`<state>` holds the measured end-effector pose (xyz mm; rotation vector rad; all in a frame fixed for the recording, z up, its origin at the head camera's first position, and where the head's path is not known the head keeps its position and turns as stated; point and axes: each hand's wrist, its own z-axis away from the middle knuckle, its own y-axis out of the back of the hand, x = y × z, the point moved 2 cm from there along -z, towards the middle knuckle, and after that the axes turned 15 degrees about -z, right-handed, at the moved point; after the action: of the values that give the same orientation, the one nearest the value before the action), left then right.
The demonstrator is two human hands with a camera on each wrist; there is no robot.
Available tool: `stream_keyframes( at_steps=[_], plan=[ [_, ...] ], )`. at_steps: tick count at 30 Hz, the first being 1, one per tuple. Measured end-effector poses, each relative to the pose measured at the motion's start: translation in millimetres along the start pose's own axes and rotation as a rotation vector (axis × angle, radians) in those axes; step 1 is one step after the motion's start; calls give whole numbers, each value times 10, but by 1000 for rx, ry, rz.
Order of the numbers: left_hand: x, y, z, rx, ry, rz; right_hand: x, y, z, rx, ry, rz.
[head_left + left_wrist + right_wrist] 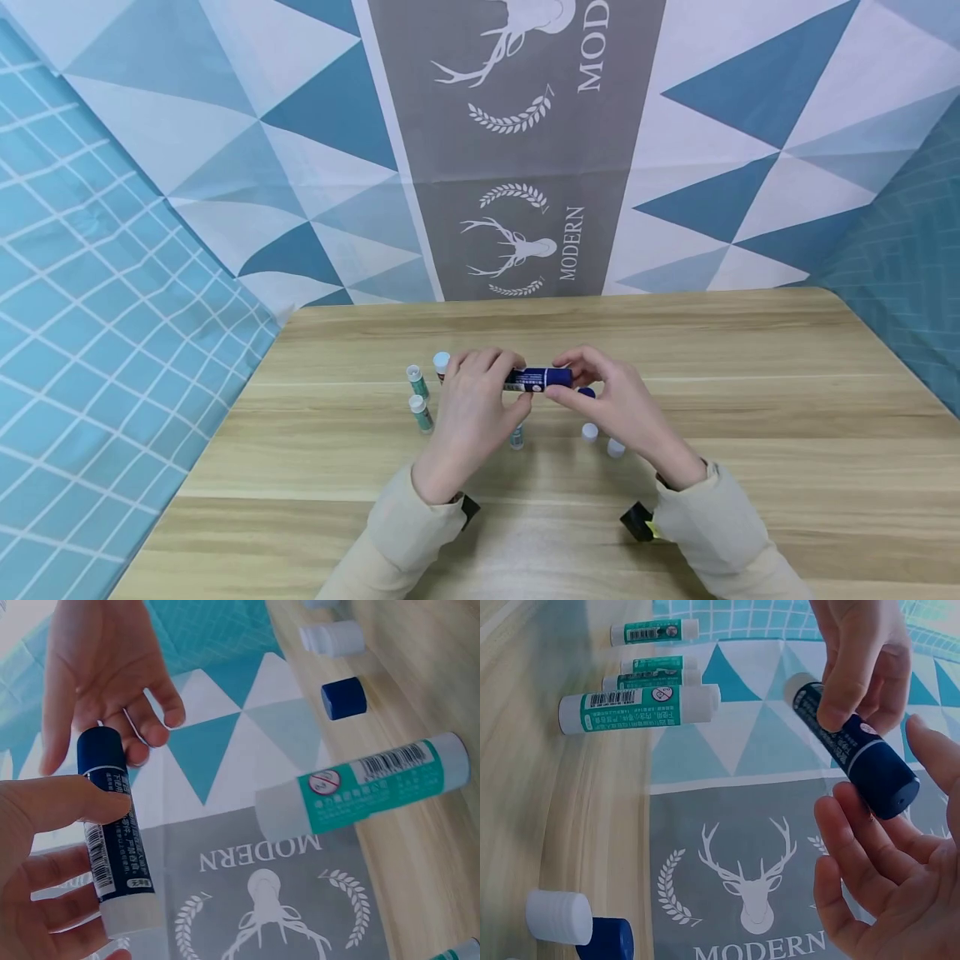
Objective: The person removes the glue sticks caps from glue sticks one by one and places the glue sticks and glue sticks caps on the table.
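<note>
Between thumb and fingers, my left hand (468, 404) holds a dark blue glue stick (528, 380) above the table. Its blue cap (885, 780) is on and points toward my right hand (618, 404); the white base (129, 913) is at the other end. My right hand has its thumb and fingers spread around the capped end, loosely bent, not closed on it. Whether a fingertip touches the cap, I cannot tell. A green-labelled glue stick (367, 784) stands uncapped on the table below the hands.
More uncapped green glue sticks (421, 414) stand left of my left hand, beside a white-topped one (441, 362) partly hidden by it. Under my right hand lie a loose blue cap (344, 698) and white caps (589, 432). A patterned cloth (525, 150) hangs behind the wooden table (300, 467).
</note>
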<state>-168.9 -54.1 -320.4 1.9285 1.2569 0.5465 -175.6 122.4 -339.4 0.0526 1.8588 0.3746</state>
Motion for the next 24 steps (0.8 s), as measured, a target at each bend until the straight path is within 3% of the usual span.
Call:
stream_keyframes(
  at_steps=[13, 24],
  plan=[
    [35, 53, 16, 29, -49, 22, 12, -8, 11, -15, 12, -10],
    [14, 70, 13, 1, -52, 42, 8, -15, 7, -29, 24, 10]
  ],
)
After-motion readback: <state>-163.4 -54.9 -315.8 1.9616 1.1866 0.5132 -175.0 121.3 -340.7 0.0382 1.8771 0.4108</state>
